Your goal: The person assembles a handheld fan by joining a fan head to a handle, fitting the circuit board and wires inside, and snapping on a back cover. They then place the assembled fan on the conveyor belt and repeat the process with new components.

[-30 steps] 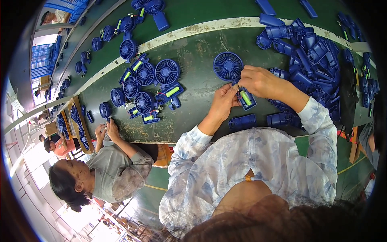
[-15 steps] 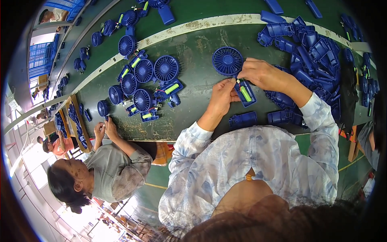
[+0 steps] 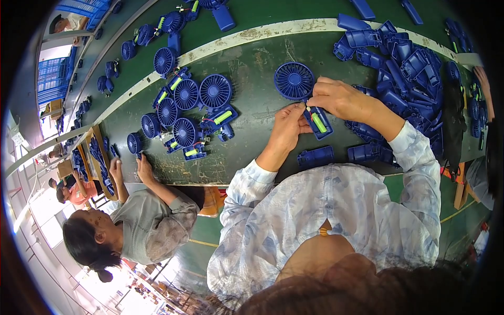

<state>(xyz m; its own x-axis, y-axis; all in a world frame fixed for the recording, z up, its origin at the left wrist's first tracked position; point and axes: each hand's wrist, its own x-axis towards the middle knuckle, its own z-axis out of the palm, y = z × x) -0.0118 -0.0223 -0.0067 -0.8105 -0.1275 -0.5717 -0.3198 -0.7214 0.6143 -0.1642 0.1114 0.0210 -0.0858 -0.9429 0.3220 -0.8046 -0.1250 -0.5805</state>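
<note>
In front of me on the bench lies a blue handheld fan, its round grille head (image 3: 294,81) pointing away from me. Its handle shell (image 3: 325,134) is uncovered and shows a yellow-green battery (image 3: 318,122) inside. My left hand (image 3: 287,126) grips the handle's left edge between thumb and fingers, just below the head. From the right, my right hand (image 3: 341,100) pinches at the neck where head and handle meet. Whatever is between those fingertips is too small to make out. Small wires at the battery's upper end are partly covered by my fingers.
Blue handle covers (image 3: 399,79) are heaped at the right, with a loose cover (image 3: 316,156) near the bench's front edge. Several fans with exposed batteries (image 3: 185,131) stand to my left. A co-worker (image 3: 152,226) sits beyond them. A pale strip (image 3: 252,38) crosses the bench behind.
My hands stay at the fan's neck with only slight finger movement, and the fan has shifted slightly left. The co-worker's hands at left have moved apart.
</note>
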